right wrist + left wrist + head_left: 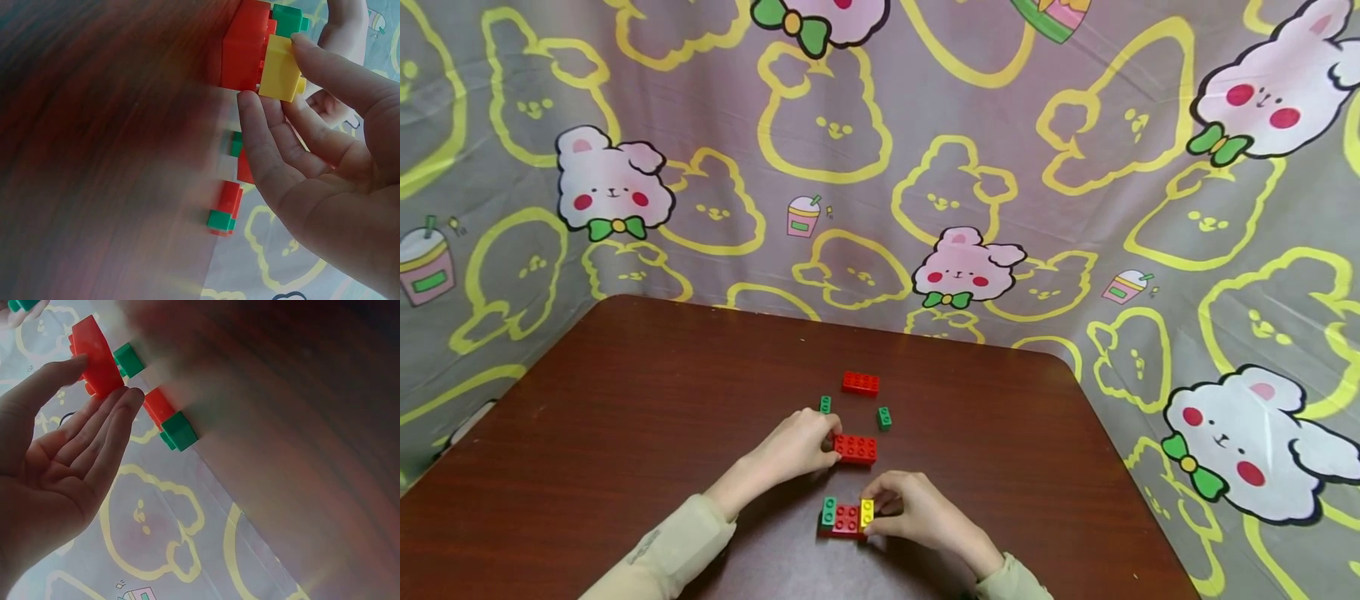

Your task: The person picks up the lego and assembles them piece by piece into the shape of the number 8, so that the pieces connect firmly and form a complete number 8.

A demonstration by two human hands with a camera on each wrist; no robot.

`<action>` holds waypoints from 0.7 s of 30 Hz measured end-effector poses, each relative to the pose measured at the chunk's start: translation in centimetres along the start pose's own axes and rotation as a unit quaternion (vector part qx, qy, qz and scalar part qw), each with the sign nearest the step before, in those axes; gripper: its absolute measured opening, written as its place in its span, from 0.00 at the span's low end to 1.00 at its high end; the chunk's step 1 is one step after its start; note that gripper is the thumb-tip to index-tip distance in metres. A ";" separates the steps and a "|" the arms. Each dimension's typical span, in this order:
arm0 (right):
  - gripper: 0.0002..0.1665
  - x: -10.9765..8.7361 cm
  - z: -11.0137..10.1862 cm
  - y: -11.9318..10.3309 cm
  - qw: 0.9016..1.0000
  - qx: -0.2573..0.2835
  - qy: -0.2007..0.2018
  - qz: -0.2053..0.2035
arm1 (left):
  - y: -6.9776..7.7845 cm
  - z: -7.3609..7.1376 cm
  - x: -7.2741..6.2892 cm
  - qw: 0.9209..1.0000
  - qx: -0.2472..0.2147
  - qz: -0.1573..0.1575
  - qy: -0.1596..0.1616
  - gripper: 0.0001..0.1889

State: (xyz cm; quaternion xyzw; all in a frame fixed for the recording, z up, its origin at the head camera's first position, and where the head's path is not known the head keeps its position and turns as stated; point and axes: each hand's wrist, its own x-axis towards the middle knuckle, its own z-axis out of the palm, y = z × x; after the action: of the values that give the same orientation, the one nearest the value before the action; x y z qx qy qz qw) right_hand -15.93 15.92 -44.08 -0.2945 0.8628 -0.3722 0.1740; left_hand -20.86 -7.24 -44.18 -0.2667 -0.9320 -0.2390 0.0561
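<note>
My left hand [793,450] pinches a red eight-stud toy brick [855,450] by its left end, thumb on one side and fingertips on the other. Nearer to me lies another red brick [242,47], with a green two-stud brick [829,511] on its left end and a yellow two-stud brick [867,512] on its right end. Thumb and fingers of my right hand [925,512] hold the yellow brick at that end. In the right wrist view the thumb lies on the yellow brick [279,69], while the index fingertip is right at the red brick's lower corner.
Beyond my hands a third red brick [861,383] lies on the dark brown table [625,400]. Two small green bricks lie closer in, one [825,405] by my left hand and one [884,418] to its right. A patterned curtain [850,208] hangs behind the table.
</note>
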 end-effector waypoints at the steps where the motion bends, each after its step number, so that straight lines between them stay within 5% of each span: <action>1: 0.15 0.0 0.0 0.0 1.000 0.000 0.000 -0.001 | 0.0 -0.1 -0.1 1.000 -0.003 0.000 0.001 0.11; 21: 0.15 0.0 0.0 0.1 1.000 -0.004 0.000 -0.004 | 0.6 -1.8 -1.9 1.000 -0.016 0.002 0.024 0.11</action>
State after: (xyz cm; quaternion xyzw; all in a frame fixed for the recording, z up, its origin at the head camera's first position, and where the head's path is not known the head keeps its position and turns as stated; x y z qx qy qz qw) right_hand -15.92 15.98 -44.16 -0.2990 0.8631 -0.3691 0.1714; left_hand -18.93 -8.57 -42.79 -0.2631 -0.9261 -0.2598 0.0749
